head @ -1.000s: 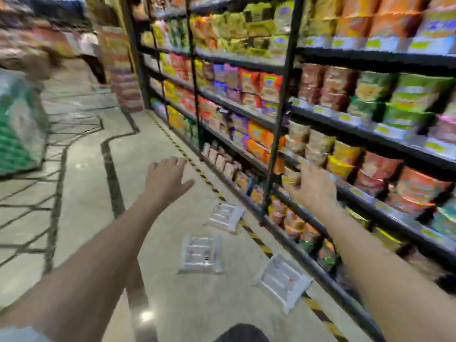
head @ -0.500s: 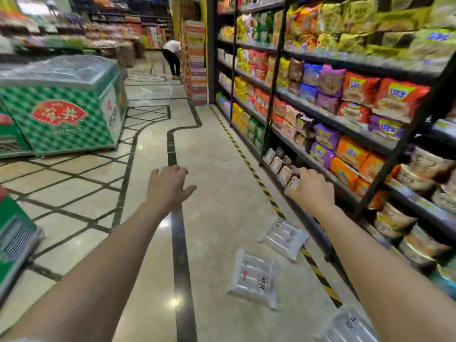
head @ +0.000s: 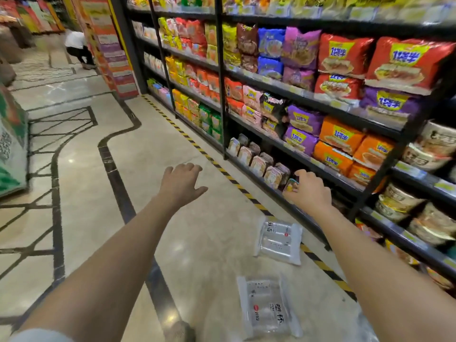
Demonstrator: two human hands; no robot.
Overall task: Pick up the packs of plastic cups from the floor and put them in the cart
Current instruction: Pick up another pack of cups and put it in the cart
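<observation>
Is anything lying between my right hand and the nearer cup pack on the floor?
Nothing visible. The right hand is empty above bare floor, and the nearer pack lies uncovered below it.

The floor (head: 202, 233) lies open between the two outstretched arms and to the left. Two packs of cups lie flat on it, the farther pack (head: 279, 241) just beside the striped tape line (head: 217, 166) and the nearer pack (head: 267, 308) a little left of it. The shelves (head: 308, 159) wall off the right side, close by the right hand (head: 310, 192). A freezer (head: 11, 144) stands far left.
</observation>
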